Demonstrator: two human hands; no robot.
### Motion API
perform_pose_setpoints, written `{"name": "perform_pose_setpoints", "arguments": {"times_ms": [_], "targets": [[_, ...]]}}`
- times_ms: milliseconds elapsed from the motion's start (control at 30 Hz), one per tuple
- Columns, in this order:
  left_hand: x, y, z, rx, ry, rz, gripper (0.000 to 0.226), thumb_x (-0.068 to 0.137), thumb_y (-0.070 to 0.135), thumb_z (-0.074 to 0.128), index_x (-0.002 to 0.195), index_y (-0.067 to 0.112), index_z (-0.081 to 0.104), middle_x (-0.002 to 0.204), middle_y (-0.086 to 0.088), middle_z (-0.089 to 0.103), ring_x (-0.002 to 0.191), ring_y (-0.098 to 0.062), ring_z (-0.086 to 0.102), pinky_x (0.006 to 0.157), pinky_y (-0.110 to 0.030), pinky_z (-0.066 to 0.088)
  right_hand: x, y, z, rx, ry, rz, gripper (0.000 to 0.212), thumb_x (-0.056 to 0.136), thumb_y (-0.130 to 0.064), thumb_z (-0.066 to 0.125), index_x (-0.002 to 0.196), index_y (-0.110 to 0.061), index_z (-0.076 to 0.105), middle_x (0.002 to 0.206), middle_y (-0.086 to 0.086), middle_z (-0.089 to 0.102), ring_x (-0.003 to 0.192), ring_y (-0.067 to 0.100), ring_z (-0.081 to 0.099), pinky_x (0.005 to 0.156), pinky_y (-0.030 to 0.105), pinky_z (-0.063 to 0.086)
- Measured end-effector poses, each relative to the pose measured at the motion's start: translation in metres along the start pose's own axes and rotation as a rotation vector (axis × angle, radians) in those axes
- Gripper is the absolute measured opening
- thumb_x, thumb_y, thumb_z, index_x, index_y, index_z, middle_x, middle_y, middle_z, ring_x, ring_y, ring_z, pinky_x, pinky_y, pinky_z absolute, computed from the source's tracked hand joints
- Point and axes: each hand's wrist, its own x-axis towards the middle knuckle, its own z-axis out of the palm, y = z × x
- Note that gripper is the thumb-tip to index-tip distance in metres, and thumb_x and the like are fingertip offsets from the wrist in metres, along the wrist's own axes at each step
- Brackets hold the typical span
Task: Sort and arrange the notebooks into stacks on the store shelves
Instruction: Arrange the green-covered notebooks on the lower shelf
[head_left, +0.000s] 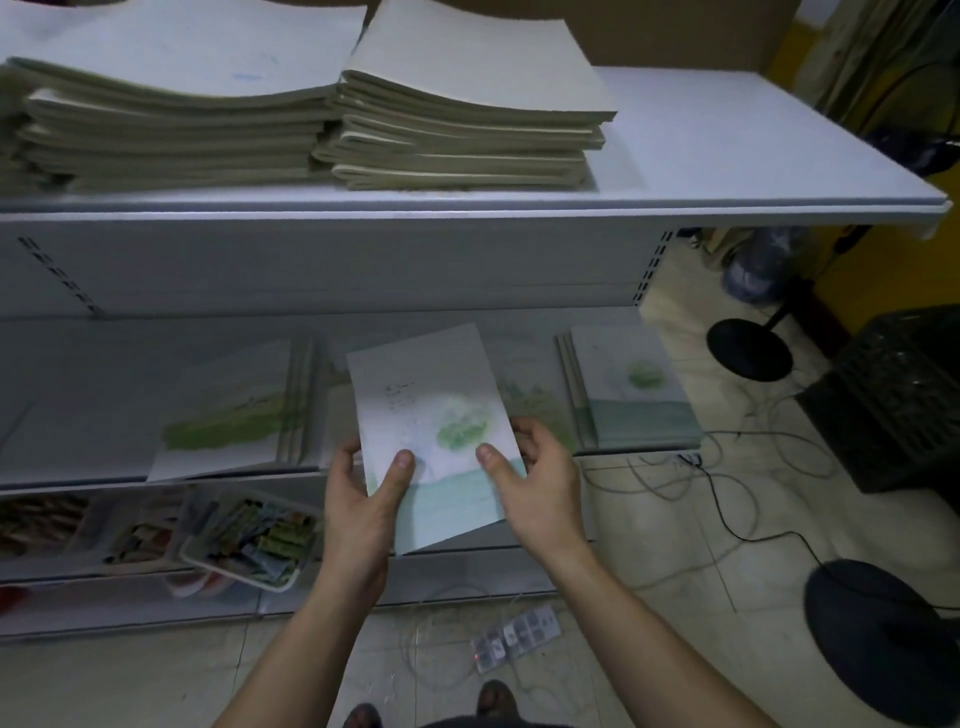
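Head view, looking down at a white metal shelf unit (727, 171).

6 o'clock of frame: two dark shoe tips (496, 696) on a pale tiled floor (675, 597). Just beyond them lies a white power strip (519, 636) with loose cables around it.

Hands are apart. The left hand (358, 499) and right hand (535, 483) both grip one thin notebook with a pale cover, green blot and teal lower band (431, 410). Thumbs lie on the cover, fingers behind. The left hand takes the 7 o'clock edge, the right the 4 o'clock edge. The notebook is off the shelf, in the air before the middle board, its top leaning toward 11 o'clock.

Lowest shelf, 8 o'clock of the notebook: a clear plastic tray of small mixed-colour items (249, 535), contents blurred.

Middle shelf:
- 3 o'clock: a stack of matching green-blot notebooks (639, 395).
- 9 o'clock: a stack of green-field covers (234, 410).
- More covers (535, 405) sit behind the held one, partly hidden.

Top shelf, 12 o'clock: two tall stacks of plain cream notebooks, right (467, 130) and left (171, 124), edges touching.
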Motion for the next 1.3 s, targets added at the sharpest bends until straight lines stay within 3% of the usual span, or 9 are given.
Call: {"name": "perform_pose_setpoints", "arguments": {"times_ms": [167,333,500,767,867,967,1033,1167,1300], "targets": [[0.006,-0.005,0.018,0.001,0.021,-0.052,0.026,0.11,0.029,0.045,0.132,0.02,0.054,0.123,-0.013,0.067,0.109,-0.034,0.067,0.099,-0.054,0.054,0.012,-0.001,-0.049,0.041,0.121,0.041,0.026,0.091,-0.01,0.071,0.111,-0.021,0.059,0.099,-0.009,0.072,0.085,0.003,0.07,0.067,0.016,0.055],[0.011,-0.009,0.036,0.072,-0.021,0.031,0.019,0.111,0.028,0.044,0.126,0.03,0.055,0.122,0.0,0.066,0.123,-0.028,0.059,0.107,-0.042,0.046,0.053,0.01,-0.132,0.03,0.313,0.123,0.03,0.09,-0.012,0.071,0.117,-0.017,0.058,0.102,0.004,0.071,0.082,0.015,0.067,0.073,0.029,0.056],[0.012,-0.015,0.048,0.084,-0.025,0.028,0.022,0.111,0.029,0.043,0.13,0.03,0.054,0.13,-0.008,0.063,0.124,-0.034,0.059,0.112,-0.057,0.044,0.11,0.02,-0.188,-0.134,0.394,0.198,0.023,0.088,-0.015,0.069,0.108,-0.015,0.058,0.099,0.015,0.069,0.074,0.021,0.064,0.058,0.027,0.048],[0.008,-0.013,0.064,0.045,-0.05,0.029,0.025,0.111,0.029,0.044,0.134,0.023,0.052,0.127,-0.008,0.065,0.123,-0.032,0.06,0.112,-0.054,0.045,0.153,0.043,-0.199,-0.551,0.314,0.226,0.034,0.092,-0.027,0.065,0.118,-0.005,0.059,0.117,0.018,0.066,0.105,0.035,0.062,0.073,0.029,0.035],[0.01,-0.012,0.066,0.047,-0.046,0.039,0.026,0.111,0.025,0.041,0.135,0.02,0.051,0.127,-0.007,0.064,0.123,-0.03,0.06,0.111,-0.05,0.045,0.15,0.051,-0.198,-0.683,0.293,0.209,0.041,0.091,-0.034,0.064,0.118,-0.004,0.063,0.118,0.021,0.065,0.107,0.038,0.061,0.075,0.033,0.041],[0.013,-0.01,0.065,0.053,-0.042,0.041,0.023,0.111,0.024,0.041,0.131,0.024,0.052,0.124,-0.003,0.065,0.12,-0.026,0.06,0.111,-0.049,0.045,0.14,0.057,-0.194,-0.777,0.331,0.194,0.054,0.088,-0.044,0.062,0.132,-0.013,0.058,0.13,0.019,0.054,0.117,0.04,0.053,0.093,0.044,0.049],[0.016,-0.01,0.062,0.048,-0.038,0.038,0.02,0.111,0.024,0.041,0.123,0.031,0.056,0.121,-0.002,0.066,0.118,-0.027,0.062,0.109,-0.051,0.047,0.125,0.051,-0.181,-0.752,0.377,0.073,0.047,0.089,-0.04,0.063,0.13,-0.016,0.058,0.125,0.016,0.054,0.113,0.036,0.054,0.091,0.045,0.05],[0.016,-0.01,0.054,0.034,-0.043,0.012,0.017,0.11,0.03,0.045,0.117,0.038,0.059,0.124,-0.006,0.068,0.12,-0.032,0.063,0.109,-0.061,0.045,0.068,0.026,-0.126,-0.447,0.184,-0.08,0.022,0.099,-0.029,0.059,0.118,-0.018,0.061,0.101,-0.001,0.062,0.085,0.014,0.061,0.072,0.031,0.048],[0.014,-0.005,0.041,0.042,-0.017,0.002,0.018,0.11,0.024,0.044,0.119,0.031,0.058,0.119,-0.004,0.07,0.114,-0.03,0.067,0.105,-0.057,0.051,0.02,0.022,-0.054,-0.165,-0.126,-0.034,0.026,0.101,-0.039,0.054,0.124,-0.027,0.058,0.111,-0.013,0.068,0.103,0.005,0.065,0.086,0.033,0.056]]}}
